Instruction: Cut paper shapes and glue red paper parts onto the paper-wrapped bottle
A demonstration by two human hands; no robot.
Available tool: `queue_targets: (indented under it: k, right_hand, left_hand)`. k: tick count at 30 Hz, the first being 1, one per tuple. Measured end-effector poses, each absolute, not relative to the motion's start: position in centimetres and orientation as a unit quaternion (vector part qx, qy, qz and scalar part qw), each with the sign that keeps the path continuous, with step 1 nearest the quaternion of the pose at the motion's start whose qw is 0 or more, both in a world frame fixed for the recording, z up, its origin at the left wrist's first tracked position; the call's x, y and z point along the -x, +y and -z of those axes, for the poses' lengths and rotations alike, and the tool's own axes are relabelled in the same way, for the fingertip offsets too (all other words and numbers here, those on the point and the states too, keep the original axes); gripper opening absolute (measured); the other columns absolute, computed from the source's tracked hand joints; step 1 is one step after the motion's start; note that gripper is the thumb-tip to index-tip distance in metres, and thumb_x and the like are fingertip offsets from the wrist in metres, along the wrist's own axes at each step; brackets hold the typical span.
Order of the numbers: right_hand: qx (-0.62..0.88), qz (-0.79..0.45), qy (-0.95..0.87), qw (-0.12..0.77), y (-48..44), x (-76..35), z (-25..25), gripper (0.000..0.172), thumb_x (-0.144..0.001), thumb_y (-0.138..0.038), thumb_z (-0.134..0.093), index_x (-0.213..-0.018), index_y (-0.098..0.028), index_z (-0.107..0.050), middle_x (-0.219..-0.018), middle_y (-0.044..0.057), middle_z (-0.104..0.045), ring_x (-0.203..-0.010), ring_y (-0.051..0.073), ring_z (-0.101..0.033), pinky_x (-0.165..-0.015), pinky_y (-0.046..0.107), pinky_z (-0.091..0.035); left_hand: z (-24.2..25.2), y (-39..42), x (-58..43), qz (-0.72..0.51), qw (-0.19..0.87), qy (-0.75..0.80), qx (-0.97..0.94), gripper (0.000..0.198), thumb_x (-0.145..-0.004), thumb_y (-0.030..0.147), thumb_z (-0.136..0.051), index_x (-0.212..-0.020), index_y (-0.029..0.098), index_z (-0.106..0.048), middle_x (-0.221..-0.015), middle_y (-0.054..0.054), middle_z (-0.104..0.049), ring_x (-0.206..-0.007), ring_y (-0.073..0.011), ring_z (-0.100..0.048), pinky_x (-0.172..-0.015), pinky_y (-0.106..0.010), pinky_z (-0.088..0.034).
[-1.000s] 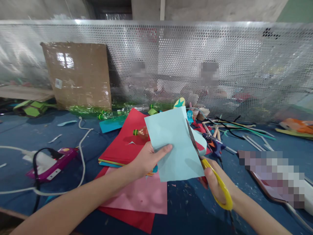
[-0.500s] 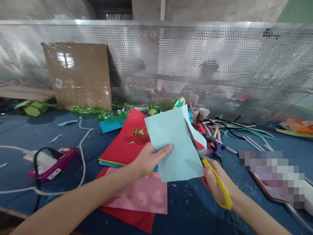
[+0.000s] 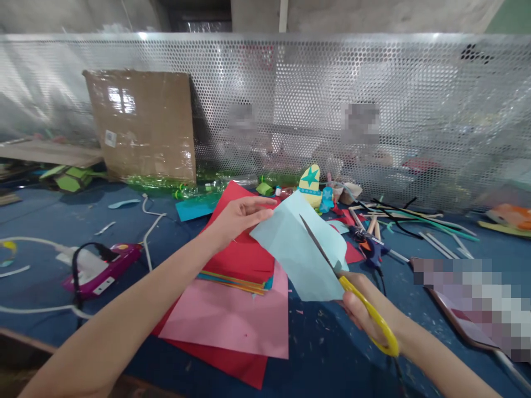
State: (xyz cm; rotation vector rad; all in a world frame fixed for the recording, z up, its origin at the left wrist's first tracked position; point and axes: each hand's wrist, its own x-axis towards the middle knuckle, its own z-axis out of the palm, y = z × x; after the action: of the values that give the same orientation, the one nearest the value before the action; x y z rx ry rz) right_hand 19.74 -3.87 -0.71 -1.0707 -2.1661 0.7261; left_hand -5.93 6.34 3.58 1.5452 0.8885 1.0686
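Observation:
A light blue sheet of paper (image 3: 290, 249) is held up in the air, tilted, over the table. My left hand (image 3: 238, 218) is at its upper left edge, with thumb and fingers pinching it there. My right hand (image 3: 365, 304) grips yellow-handled scissors (image 3: 384, 334) at the sheet's lower right. One dark blade lies across the front of the paper, pointing up and left; the other blade is hidden. Beneath my left hand lies a stack of red paper (image 3: 244, 257) with other colours below. Pink paper (image 3: 224, 318) sticks out nearer to me.
A purple power strip (image 3: 103, 271) with white cables lies at left. Behind stand cardboard (image 3: 143, 127) and a perforated metal screen (image 3: 307, 77). A glue gun (image 3: 371, 249), several sticks and a phone-like device (image 3: 456, 315), partly blurred out, lie at right. Paper scraps dot the blue table (image 3: 323, 359).
My left hand has moved up and left from the sheet's middle to its upper left edge. The sheet has turned and tilted. The scissors stay in my right hand.

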Motion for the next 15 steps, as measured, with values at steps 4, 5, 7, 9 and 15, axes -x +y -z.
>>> queue_targets:
  k: [4,5,7,9,15]
  right_hand:
    - [0.402,-0.274,-0.83,0.273,-4.4,-19.2,0.4,0.065,-0.084,-0.078,-0.016,-0.066,-0.021,-0.042,-0.055,-0.003,-0.041,-0.046,0.011,-0.035,-0.042,0.025,-0.033]
    - [0.404,-0.27,-0.833,0.267,-4.6,-19.1,0.3,0.065,-0.084,-0.077,-0.016,-0.067,-0.021,-0.044,-0.057,-0.002,-0.043,-0.048,0.012,-0.038,-0.044,0.025,-0.035]
    - [0.406,-0.266,-0.834,0.262,-4.8,-19.0,0.1,0.066,-0.085,-0.076,-0.017,-0.069,-0.02,-0.048,-0.061,0.0,-0.046,-0.051,0.013,-0.041,-0.047,0.026,-0.038]
    - [0.401,-0.269,-0.835,0.263,-5.0,-18.9,0.2,0.064,-0.086,-0.075,-0.019,-0.07,-0.02,-0.049,-0.062,-0.001,-0.046,-0.05,0.013,-0.041,-0.046,0.026,-0.038]
    - [0.395,-0.252,-0.844,0.26,-4.9,-18.9,0.4,0.063,-0.087,-0.074,-0.017,-0.069,-0.021,-0.047,-0.063,-0.001,-0.047,-0.05,0.013,-0.041,-0.046,0.027,-0.039]
  left_hand:
    - [-3.8,5.6,5.6,-0.421,0.487,0.389,-0.659,0.021,-0.073,0.032,-0.073,-0.09,0.021,-0.072,-0.088,-0.002,-0.073,-0.078,-0.0156,-0.066,-0.07,-0.027,-0.049]
    - [-3.8,5.5,5.5,-0.422,0.48,0.392,-0.662,0.017,-0.074,0.031,-0.072,-0.086,0.021,-0.072,-0.086,-0.001,-0.073,-0.077,-0.0152,-0.065,-0.069,-0.026,-0.049]
    - [-3.9,5.2,5.3,-0.426,0.466,0.396,-0.667,0.012,-0.074,0.03,-0.071,-0.082,0.02,-0.072,-0.083,-0.001,-0.073,-0.075,-0.0147,-0.065,-0.067,-0.025,-0.049]
    - [-3.9,5.1,5.2,-0.432,0.453,0.396,-0.672,0.011,-0.074,0.028,-0.071,-0.08,0.019,-0.072,-0.081,0.0,-0.072,-0.074,-0.0139,-0.064,-0.065,-0.024,-0.048]
    - [-3.8,5.2,5.3,-0.419,0.449,0.38,-0.692,0.01,-0.08,0.022,-0.064,-0.084,0.017,-0.072,-0.073,-0.001,-0.07,-0.066,-0.0114,-0.061,-0.058,-0.021,-0.045]
